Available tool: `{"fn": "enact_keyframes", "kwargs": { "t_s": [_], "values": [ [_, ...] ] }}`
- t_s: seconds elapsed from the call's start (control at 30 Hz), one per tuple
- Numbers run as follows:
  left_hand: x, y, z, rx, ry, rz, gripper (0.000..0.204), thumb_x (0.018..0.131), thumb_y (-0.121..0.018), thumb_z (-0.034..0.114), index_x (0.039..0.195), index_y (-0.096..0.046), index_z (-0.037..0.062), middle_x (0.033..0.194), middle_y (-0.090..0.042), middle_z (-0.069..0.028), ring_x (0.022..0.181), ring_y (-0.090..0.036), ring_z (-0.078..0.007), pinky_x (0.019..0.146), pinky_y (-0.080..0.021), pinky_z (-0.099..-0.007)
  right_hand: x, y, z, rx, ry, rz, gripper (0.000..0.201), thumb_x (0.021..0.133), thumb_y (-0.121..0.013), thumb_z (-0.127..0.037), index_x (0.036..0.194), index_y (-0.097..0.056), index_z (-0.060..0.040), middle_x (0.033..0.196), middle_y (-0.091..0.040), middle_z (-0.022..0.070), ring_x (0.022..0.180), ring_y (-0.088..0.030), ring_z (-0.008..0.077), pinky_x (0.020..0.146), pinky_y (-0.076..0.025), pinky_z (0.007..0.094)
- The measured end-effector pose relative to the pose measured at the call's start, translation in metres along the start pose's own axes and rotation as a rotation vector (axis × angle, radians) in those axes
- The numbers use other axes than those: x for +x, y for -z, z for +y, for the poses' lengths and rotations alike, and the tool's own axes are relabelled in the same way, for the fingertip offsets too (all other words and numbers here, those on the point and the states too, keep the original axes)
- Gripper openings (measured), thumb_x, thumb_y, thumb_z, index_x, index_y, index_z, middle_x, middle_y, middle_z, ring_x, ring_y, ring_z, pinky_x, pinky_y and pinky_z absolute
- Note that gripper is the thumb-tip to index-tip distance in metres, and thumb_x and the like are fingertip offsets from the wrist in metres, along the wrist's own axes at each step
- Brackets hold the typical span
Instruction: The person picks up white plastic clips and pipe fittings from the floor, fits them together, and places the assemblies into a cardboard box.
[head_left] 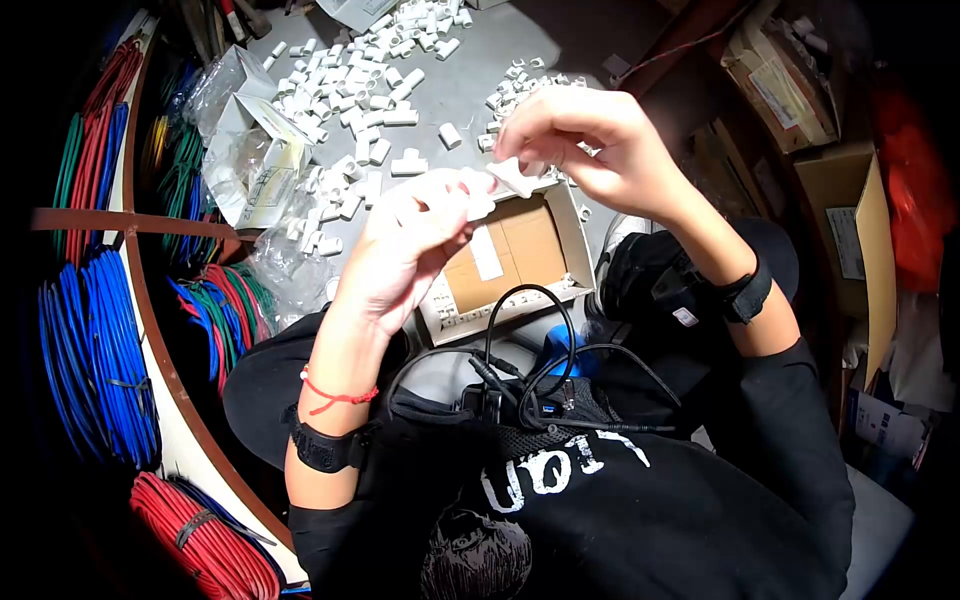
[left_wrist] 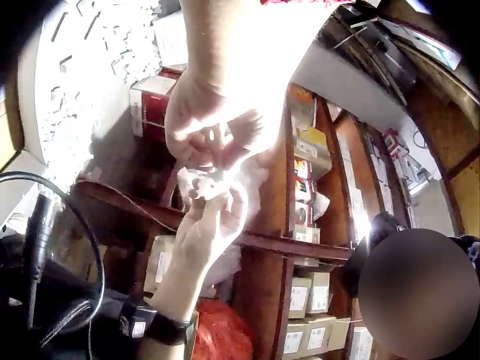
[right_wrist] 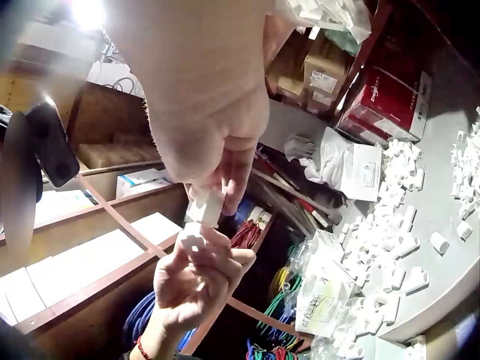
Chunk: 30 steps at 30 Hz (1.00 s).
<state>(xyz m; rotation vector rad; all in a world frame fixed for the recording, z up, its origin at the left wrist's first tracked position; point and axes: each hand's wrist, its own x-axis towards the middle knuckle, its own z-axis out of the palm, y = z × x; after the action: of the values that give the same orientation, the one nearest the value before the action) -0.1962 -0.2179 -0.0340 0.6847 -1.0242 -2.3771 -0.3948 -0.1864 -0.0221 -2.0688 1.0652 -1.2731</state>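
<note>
Both hands are raised above an open cardboard box (head_left: pixel 520 240). The left hand (head_left: pixel 405 235) pinches a small white plastic fitting (head_left: pixel 480 195) between thumb and fingers. Close beside it, the right hand (head_left: pixel 605 150) holds another white piece (head_left: pixel 513 178) in its fingertips. In the right wrist view the piece (right_wrist: pixel 204 208) under the right hand (right_wrist: pixel 214 142) meets the one (right_wrist: pixel 192 238) in the left hand (right_wrist: pixel 199 281); whether they are joined cannot be told. Glare blurs the pieces in the left wrist view, where the left hand (left_wrist: pixel 225 124) and right hand (left_wrist: pixel 210 229) nearly touch.
Loose white fittings (head_left: pixel 350 95) lie heaped on the grey surface, with a smaller pile (head_left: pixel 520 90) farther right. An opened white carton (head_left: pixel 260 160) stands at the left. Coiled blue wires (head_left: pixel 95 360) fill the left shelf. Cardboard boxes (head_left: pixel 850 240) stand at the right, and black cables (head_left: pixel 530 340) cross the lap.
</note>
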Motion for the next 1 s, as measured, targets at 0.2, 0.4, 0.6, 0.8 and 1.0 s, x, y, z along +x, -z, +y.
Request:
{"fn": "enact_keyframes", "kwargs": {
  "t_s": [0.2, 0.4, 0.6, 0.8, 1.0],
  "values": [
    [0.003, 0.007, -0.009, -0.057, -0.026, 0.101, 0.012, 0.075, -0.059, 0.01, 0.081, -0.052, 0.0016, 0.079, -0.049, -0.0019, 0.066, -0.044, -0.0081, 0.062, -0.038, -0.0182, -0.002, -0.002, -0.002, 0.137, -0.11, -0.101, 0.009, 0.073, -0.055, 0.001, 0.081, -0.059, 0.0002, 0.075, -0.058, 0.006, 0.067, -0.056, 0.0112, 0.06, -0.045, 0.0218],
    [0.004, 0.002, -0.007, -0.105, 0.006, 0.145, 0.019, 0.077, -0.057, 0.012, 0.089, -0.053, -0.0018, 0.076, -0.048, -0.0008, 0.065, -0.042, -0.0075, 0.062, -0.038, -0.0184, -0.005, -0.003, -0.002, 0.354, -0.441, -0.179, 0.013, 0.079, -0.052, -0.007, 0.089, -0.056, 0.0006, 0.079, -0.057, 0.0027, 0.068, -0.051, 0.0056, 0.057, -0.041, 0.0178],
    [0.006, 0.008, -0.01, -0.045, 0.017, 0.102, 0.024, 0.077, -0.055, 0.011, 0.096, -0.053, -0.004, 0.075, -0.049, -0.0003, 0.065, -0.042, -0.0071, 0.062, -0.038, -0.018, -0.006, -0.004, 0.002, 0.568, -0.714, -0.21, 0.013, 0.08, -0.05, -0.01, 0.089, -0.056, -0.0021, 0.076, -0.055, -0.0004, 0.066, -0.05, 0.0039, 0.055, -0.041, 0.0171],
    [0.005, 0.006, -0.01, -0.066, 0.018, 0.143, 0.023, 0.076, -0.057, 0.012, 0.094, -0.054, -0.003, 0.073, -0.049, -0.0002, 0.065, -0.044, -0.0062, 0.061, -0.037, -0.0165, -0.007, -0.004, 0.003, 0.535, -0.671, -0.276, 0.013, 0.077, -0.057, -0.01, 0.086, -0.056, -0.0006, 0.074, -0.056, 0.0002, 0.066, -0.052, 0.0054, 0.059, -0.044, 0.0174],
    [0.004, 0.006, -0.01, 0.124, 0.065, 0.149, 0.021, 0.075, -0.058, 0.012, 0.091, -0.055, -0.0012, 0.071, -0.049, 0.0014, 0.062, -0.044, -0.0048, 0.059, -0.037, -0.0162, -0.009, -0.003, 0.005, 0.565, -0.686, -0.34, 0.013, 0.073, -0.061, -0.007, 0.084, -0.058, -0.0002, 0.075, -0.058, 0.0018, 0.072, -0.055, 0.0061, 0.066, -0.043, 0.0172]
  ]
}}
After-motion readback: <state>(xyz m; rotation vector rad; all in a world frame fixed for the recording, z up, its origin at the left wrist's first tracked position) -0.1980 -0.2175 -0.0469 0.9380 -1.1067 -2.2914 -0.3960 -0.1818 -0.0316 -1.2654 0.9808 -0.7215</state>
